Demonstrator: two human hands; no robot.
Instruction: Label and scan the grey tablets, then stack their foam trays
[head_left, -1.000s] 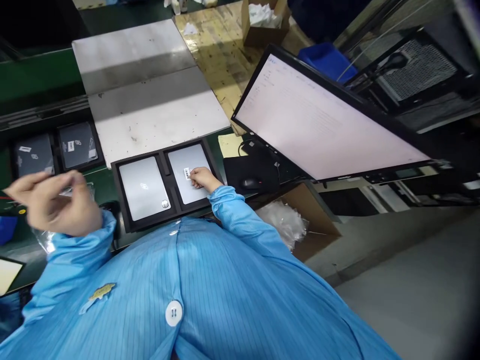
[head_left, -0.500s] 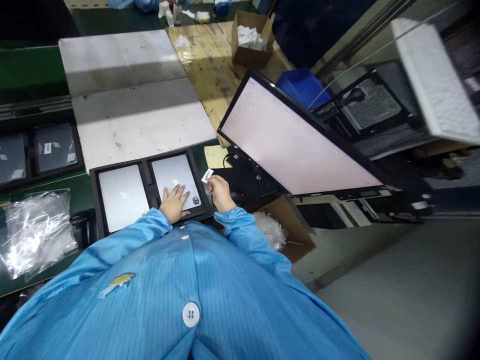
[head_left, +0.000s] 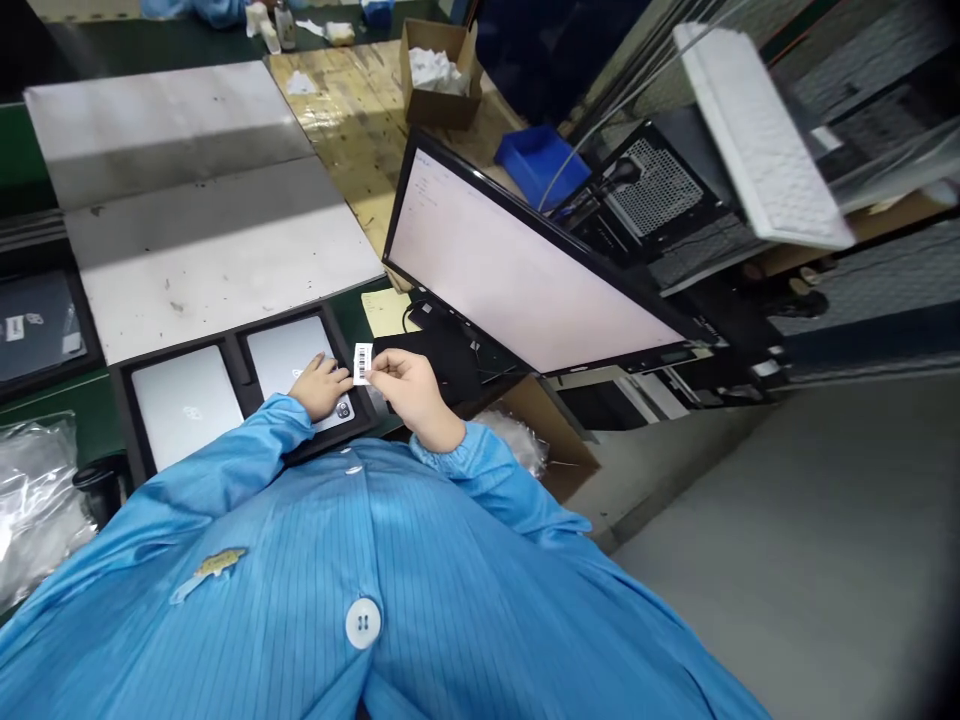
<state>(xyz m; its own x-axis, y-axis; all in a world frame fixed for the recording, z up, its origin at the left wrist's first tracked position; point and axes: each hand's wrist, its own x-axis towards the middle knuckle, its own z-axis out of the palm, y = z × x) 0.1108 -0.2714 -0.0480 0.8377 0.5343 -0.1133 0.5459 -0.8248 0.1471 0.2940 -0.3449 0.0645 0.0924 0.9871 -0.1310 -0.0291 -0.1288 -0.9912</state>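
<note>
Fingers [head_left: 379,366] of the right hand [head_left: 409,392] pinch a small barcode label [head_left: 363,362] by its edge, holding it upright just above the right corner of the black tray [head_left: 240,350]. Fingers of the left hand [head_left: 321,386] lie mostly flat, gripping nothing, on the silver device [head_left: 289,355] in the tray's right compartment, with the tips close to or touching the label's other edge; which, I cannot tell. A second silver device [head_left: 184,405] lies in the tray's left compartment. Right of the tray, a black monitor [head_left: 517,285] leans over a black mouse pad [head_left: 442,355] on the tabletop [head_left: 202,250], and a crumpled plastic bag [head_left: 30,500] lies well left of the tray.

The label looks thin and floppy, held only at one edge. If it is adhesive, it could curl onto a fingertip or fold onto itself, and a loose pinch could drop it between the tray and the mouse pad.
</note>
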